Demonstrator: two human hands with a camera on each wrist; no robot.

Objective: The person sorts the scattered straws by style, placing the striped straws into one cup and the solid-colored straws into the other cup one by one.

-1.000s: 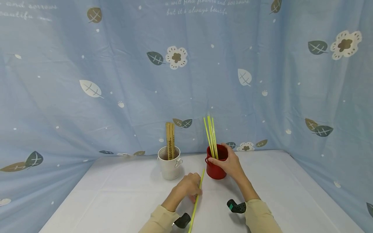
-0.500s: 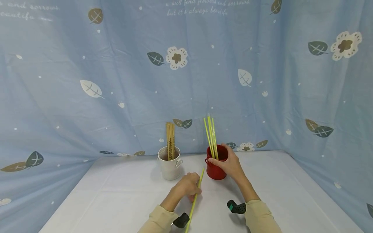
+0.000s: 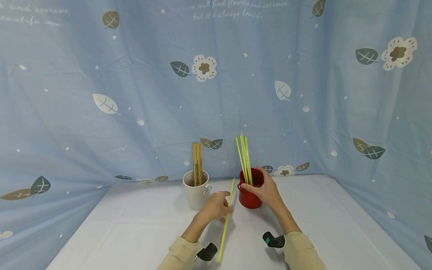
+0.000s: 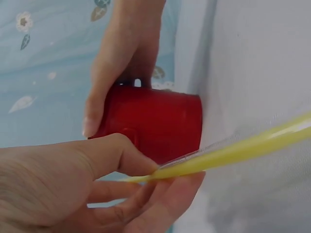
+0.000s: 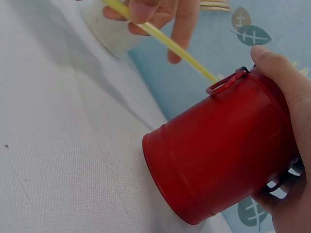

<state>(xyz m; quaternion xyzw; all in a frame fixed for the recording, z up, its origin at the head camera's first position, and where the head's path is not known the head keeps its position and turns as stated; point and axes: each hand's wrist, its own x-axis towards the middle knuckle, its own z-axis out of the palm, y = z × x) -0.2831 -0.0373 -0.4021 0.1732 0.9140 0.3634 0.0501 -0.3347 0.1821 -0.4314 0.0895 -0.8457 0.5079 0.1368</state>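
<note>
In the head view my left hand (image 3: 213, 207) pinches a long yellow straw (image 3: 222, 236) between thumb and fingers. The straw slants upright, its upper end near the red pail (image 3: 250, 199); clear film shows along it in the left wrist view. My right hand (image 3: 266, 190) grips the pail's rim, thumb at the front and fingers at the far right side. Several similar yellow straws (image 3: 243, 157) stand in the pail, leaning left. Its small handle (image 5: 227, 83) shows in the right wrist view.
Left of the red pail stands a white pail (image 3: 197, 198) holding several thin brown sticks (image 3: 197, 161) with dark print. Both pails are on a white-covered table (image 3: 135, 232). A blue patterned curtain (image 3: 152, 93) hangs behind and along the sides.
My left hand has risen and moved forward with the straw; its upper end is now higher and its lower end shows in view. The right hand and red pail have stayed in place.
</note>
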